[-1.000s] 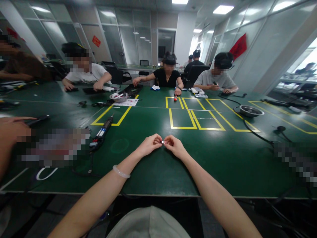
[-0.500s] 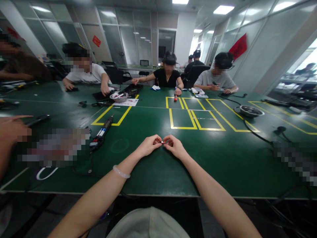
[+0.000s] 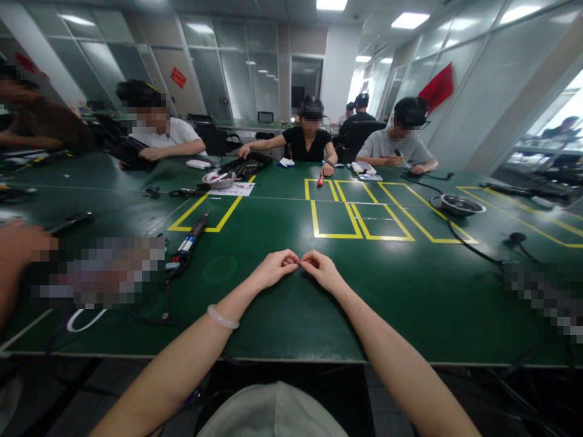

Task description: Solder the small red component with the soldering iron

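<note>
My left hand (image 3: 274, 267) and my right hand (image 3: 322, 269) meet fingertip to fingertip above the green table (image 3: 291, 315), a little in front of me. Both are closed in a pinch on a tiny part (image 3: 299, 262) that shows a speck of red between the fingers. It is too small to name. A pale bangle (image 3: 223, 316) sits on my left wrist.
An electric screwdriver (image 3: 189, 240) with its cable lies to the left of my hands. Yellow tape boxes (image 3: 359, 218) mark the table beyond. A round metal dish (image 3: 460, 204) and black cables lie at the right. Several people work along the far side and at the left.
My hands have stayed in place, with the fingertips drawn closer so the small part is more hidden. The person at far left has lifted a dark object off the table.
</note>
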### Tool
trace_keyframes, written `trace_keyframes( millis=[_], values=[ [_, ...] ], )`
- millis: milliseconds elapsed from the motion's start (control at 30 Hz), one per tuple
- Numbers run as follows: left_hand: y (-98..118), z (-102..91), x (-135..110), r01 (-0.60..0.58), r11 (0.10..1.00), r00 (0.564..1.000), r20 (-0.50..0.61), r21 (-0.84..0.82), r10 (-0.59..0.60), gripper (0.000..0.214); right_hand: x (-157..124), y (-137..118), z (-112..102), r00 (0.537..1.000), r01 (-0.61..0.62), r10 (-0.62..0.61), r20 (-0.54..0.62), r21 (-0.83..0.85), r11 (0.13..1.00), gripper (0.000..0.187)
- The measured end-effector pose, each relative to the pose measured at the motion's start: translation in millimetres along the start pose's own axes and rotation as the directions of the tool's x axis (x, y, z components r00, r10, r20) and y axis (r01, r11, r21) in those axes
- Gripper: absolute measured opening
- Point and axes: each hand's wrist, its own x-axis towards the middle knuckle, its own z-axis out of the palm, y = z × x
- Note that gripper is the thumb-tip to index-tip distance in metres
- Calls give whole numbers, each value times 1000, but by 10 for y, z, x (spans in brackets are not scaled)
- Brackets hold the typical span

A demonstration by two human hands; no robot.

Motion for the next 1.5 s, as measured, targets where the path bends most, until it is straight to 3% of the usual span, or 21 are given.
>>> trace_keyframes(
  millis=[200,500,933,1067,1200,1367,1433,1500],
  values=[
    [-13,1,27,83,994,997,-6,-74,-83,29,-14,9,17,998,53,-53,34,-18,998,35],
    [-81,30,62,85,986,996,15,-140,-84,31,-18,-75,25,998,56,-55,22,-89,994,14],
    [-131,16,66,48,992,999,19,-114,-47,38,-25,-103,10,1000,28,-28,5,-82,996,14],
    [-72,-36,56,29,994,998,-47,-108,-34,36,-28,-88,11,1000,19,-19,5,-50,999,16],
    [42,-245,12,10,999,986,-164,-34,-15,36,-28,-56,14,1000,13,-13,16,-26,1000,16],
    [-46,-806,-195,119,977,951,-304,175,-62,44,-28,-27,17,1000,2,-1,26,-44,999,17],
    [-189,-1083,-350,220,903,925,-374,369,-72,48,-29,-29,19,1000,-5,7,27,-53,999,16],
    [-360,-1342,-543,369,752,887,-449,546,-109,55,-30,-34,22,999,-12,14,30,-58,998,16]
  ],
)
